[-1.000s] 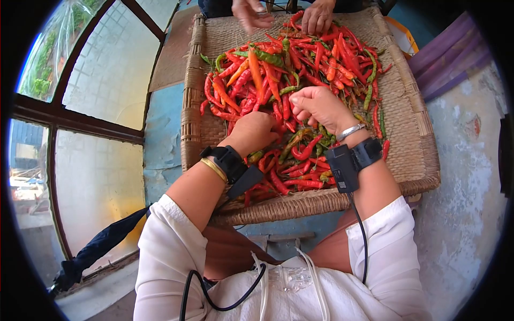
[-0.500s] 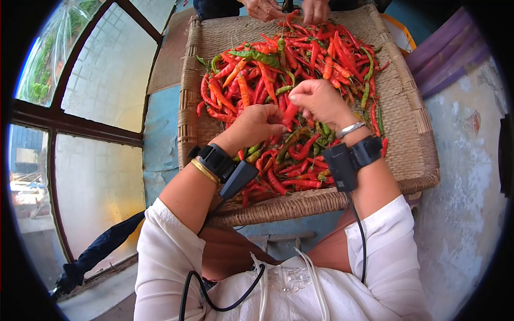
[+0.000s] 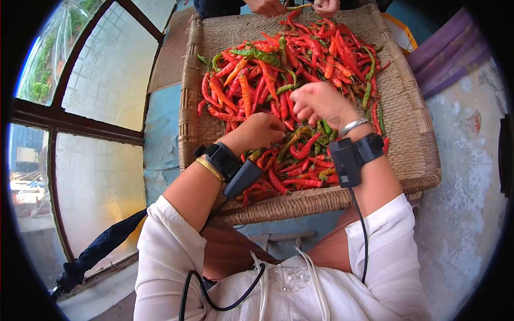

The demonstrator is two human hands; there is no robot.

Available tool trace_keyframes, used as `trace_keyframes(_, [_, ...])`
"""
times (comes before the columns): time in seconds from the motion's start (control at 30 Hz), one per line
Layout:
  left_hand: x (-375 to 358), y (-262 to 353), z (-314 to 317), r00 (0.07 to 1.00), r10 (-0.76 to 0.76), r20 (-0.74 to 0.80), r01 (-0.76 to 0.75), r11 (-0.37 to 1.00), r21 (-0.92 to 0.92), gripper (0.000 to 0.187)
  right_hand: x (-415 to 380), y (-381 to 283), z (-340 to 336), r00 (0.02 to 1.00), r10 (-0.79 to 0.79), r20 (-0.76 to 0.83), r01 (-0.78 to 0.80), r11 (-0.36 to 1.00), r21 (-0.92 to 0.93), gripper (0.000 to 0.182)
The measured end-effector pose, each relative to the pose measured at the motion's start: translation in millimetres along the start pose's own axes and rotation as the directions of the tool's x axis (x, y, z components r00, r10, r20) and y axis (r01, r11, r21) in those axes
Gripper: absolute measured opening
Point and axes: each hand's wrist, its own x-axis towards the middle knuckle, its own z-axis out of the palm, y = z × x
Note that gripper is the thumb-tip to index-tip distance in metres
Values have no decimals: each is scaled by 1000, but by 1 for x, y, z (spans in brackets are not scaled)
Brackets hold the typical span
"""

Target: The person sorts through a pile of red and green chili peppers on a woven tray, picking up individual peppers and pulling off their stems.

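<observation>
Showing 4 hands over 1 woven tray (image 3: 412, 115) holding a heap of chillies (image 3: 300, 59), too many to count; mostly red, several orange, a few green.

Left hand (image 3: 259, 131): fingers curled down, knuckles up, pressed into the chillies directly beneath it; whether it grips any one pod cannot be told. Wrist carries 1 black strapped device (image 3: 231, 166) and 1 gold bangle (image 3: 210, 169).

Right hand (image 3: 320, 102): just beside the left hand, slightly farther from the body; fingers bunched in a loose fist above the heap, w/ red chillies right under the fingertips. What it pinches, if anything, is hidden. Wrist carries 1 silver bangle (image 3: 350, 127) and 1 black strapped device (image 3: 354, 158) w/ a cable running back to the body.

2 co-worker's hands (image 3: 297, 6) at the tray edge farthest from both of the wearer's hands, touching the chillies there.

Tray contents: chillies only, piled thickest ahead of and between the wearer's hands; bare weave to the outer side of each hand. Tray rests near the wearer's lap; the surface under it is not visible.

1 dark folded umbrella (image 3: 101, 247) lies well apart, down-left of the left hand, by the window (image 3: 85, 107).
</observation>
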Motion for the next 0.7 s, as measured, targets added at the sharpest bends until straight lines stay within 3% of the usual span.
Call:
trace_keyframes(0.07, [0, 2, 1, 997, -49, 61, 55, 994, -98, 23, 0, 3, 9, 999, 41, 9, -39, 978, -205, 21])
trace_keyframes(0.17, [-1, 7, 1, 991, -118, 64, 126, 983, -137, 27, 1, 3, 10, 999, 49, -15, -51, 951, -306, 19])
trace_keyframes(0.23, [-7, 19, -10, 985, -158, 71, 173, 919, -355, 23, 0, 1, 9, 1000, 29, 9, -23, 920, -391, 15])
trace_keyframes(0.27, [-8, 20, -15, 985, -159, 71, 174, 919, -354, 23, 1, 4, 9, 1000, 29, 9, -23, 920, -390, 15])
trace_keyframes(0.33, [-10, 19, -25, 995, -84, 59, 103, 805, -585, 18, 4, 9, 10, 970, -162, 182, 208, 941, -268, 12])
trace_keyframes(0.37, [-10, 15, -25, 996, -83, 24, 77, 714, -696, 14, 5, 10, 12, 970, -163, 182, 208, 941, -267, 12])
trace_keyframes(0.43, [-11, 13, -28, 998, -67, 1, 46, 673, -738, 14, 0, 4, 21, 873, -463, 151, 487, 837, -250, 14])
trace_keyframes(0.5, [-12, 17, -28, 998, -44, -38, -3, 606, -796, 14, -4, 0, 27, 867, -488, 99, 495, 821, -285, 16])
trace_keyframes(0.63, [-13, 26, -23, 989, -28, -146, -94, 643, -760, 13, -6, -4, 27, 844, -534, -49, 474, 786, -397, 17])
trace_keyframes(0.7, [-15, 29, -22, 980, 15, -198, -137, 773, -620, 14, -7, -5, 28, 834, -546, -85, 457, 768, -449, 15])
